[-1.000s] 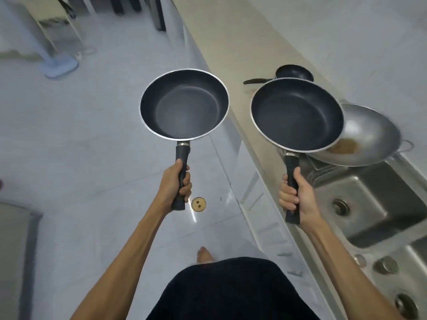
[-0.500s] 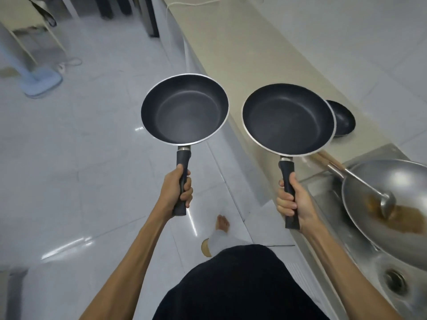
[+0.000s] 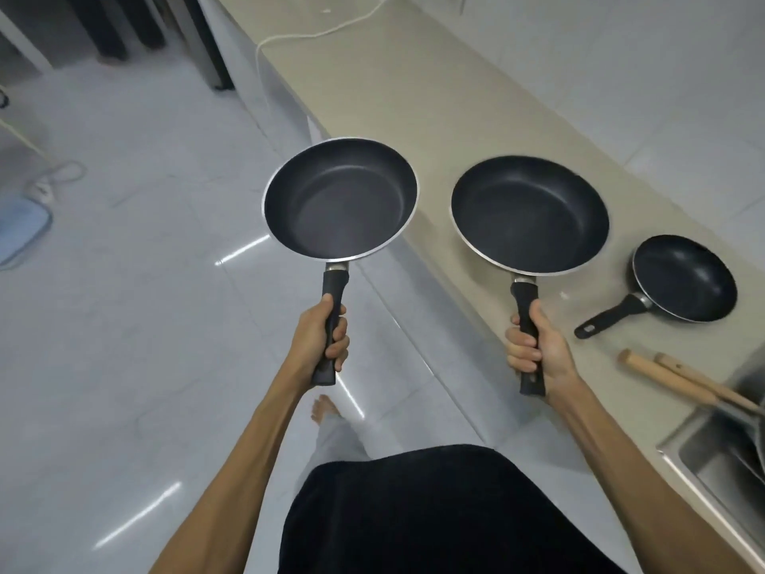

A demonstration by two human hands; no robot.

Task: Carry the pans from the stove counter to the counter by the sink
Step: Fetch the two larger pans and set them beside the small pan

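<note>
Pans fill the middle of the view, two of them carried in the air, one in each bare hand. Starting at the far left, a pale blue object (image 3: 22, 225) sits on the glossy light tiled floor (image 3: 124, 325), with a white cord and plug (image 3: 49, 182) lying beside it. Moving right, the left hand (image 3: 318, 339) has its grip clenched around the black handle of the left pan (image 3: 340, 198), a dark non-stick frying pan with a silver rim, held level above the floor just outside the worktop edge. Below it, a bare foot (image 3: 325, 410) and a light trouser leg show on the tiles, and a dark garment (image 3: 434, 515) covers the bottom centre. Next, the right hand (image 3: 536, 352) has its grip clenched around the black handle of the right pan (image 3: 530, 215), a similar dark pan, held level over the beige worktop (image 3: 414, 76). The two held pans are near each other but apart. A white cable (image 3: 331, 29) trails across the far end of the worktop. Further right, a small dark pan (image 3: 685, 279) rests on the worktop, its handle pointing back toward the person. Just nearer, two wooden handles (image 3: 670, 377) lie side by side, running toward a steel sink (image 3: 720, 461) at the lower right corner.
</note>
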